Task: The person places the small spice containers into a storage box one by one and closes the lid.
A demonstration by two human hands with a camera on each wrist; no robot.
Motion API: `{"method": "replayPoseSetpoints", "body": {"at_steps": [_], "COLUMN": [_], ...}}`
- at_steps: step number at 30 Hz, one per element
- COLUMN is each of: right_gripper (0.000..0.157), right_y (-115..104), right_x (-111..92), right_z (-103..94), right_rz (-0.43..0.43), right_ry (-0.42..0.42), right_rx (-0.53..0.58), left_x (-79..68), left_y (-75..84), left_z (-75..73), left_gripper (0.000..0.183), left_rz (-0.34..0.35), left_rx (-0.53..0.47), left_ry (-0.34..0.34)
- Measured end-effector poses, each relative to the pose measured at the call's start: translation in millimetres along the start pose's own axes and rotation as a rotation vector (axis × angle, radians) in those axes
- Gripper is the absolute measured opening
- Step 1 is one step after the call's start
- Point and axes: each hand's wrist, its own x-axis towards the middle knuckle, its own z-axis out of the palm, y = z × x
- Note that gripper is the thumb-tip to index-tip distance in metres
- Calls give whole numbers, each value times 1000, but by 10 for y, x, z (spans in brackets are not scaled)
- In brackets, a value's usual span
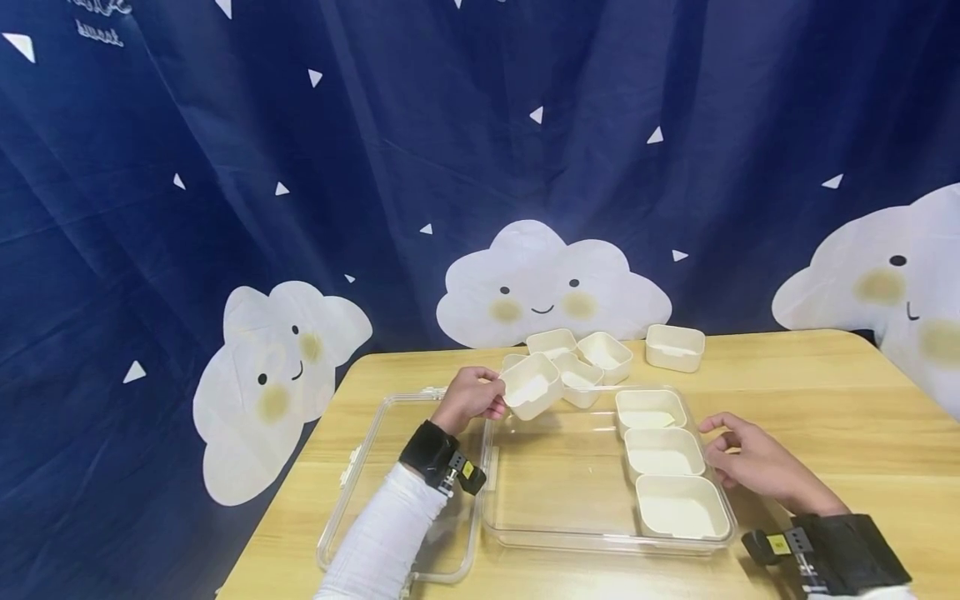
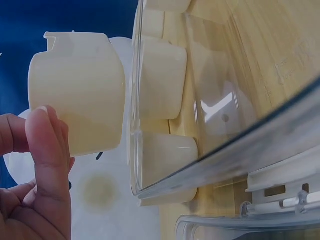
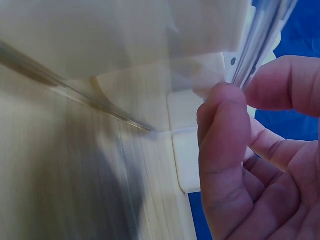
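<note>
Nearest the camera runs your white left sleeve (image 1: pixel 382 533), ending in a black wristband (image 1: pixel 426 452). Beyond it, your left hand (image 1: pixel 474 398) pinches a cream tub (image 1: pixel 531 392) between thumb and fingers, tilted and raised near the far left corner of the clear box (image 1: pixel 555 475); you likely grip one end to leave the rest unobstructed. Your right hand (image 1: pixel 761 462) curls beside the box's right wall, perhaps to steady it (whether those fingertips clamp the rim, I cannot tell). Inside, three tubs (image 1: pixel 663 450) line that wall, seemingly packed in a column to save room; the farthest shows a small yellowish patch (image 1: pixel 667 419). The clear lid (image 1: pixel 397 442) lies flat on the left, probably set aside for access. Past the box's back edge sit some loose tubs (image 1: pixel 607 354) and one lone tub (image 1: pixel 675 347). No brand shows on them. Your left wrist camera's yellow label (image 1: pixel 468 469) is too small to read; the blue curtain (image 1: pixel 375 167) carries script (image 1: pixel 100 33) that seems to say "sweet".
</note>
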Motion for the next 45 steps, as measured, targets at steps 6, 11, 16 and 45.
{"method": "replayPoseSetpoints", "body": {"at_steps": [6, 11, 16, 45], "right_gripper": [36, 37, 37, 37], "right_y": [15, 20, 3, -20], "right_x": [-1, -7, -11, -15], "right_z": [4, -5, -12, 3], "right_rz": [-7, 0, 11, 14], "right_ry": [1, -4, -6, 8], "right_rx": [7, 1, -1, 2], "left_x": [6, 4, -3, 5], "left_y": [-6, -11, -5, 120], "left_z": [31, 56, 77, 152], "left_gripper": [23, 27, 31, 27], "left_rz": [4, 18, 16, 4], "left_rx": [27, 41, 58, 131], "left_ry": [-7, -22, -32, -121]}}
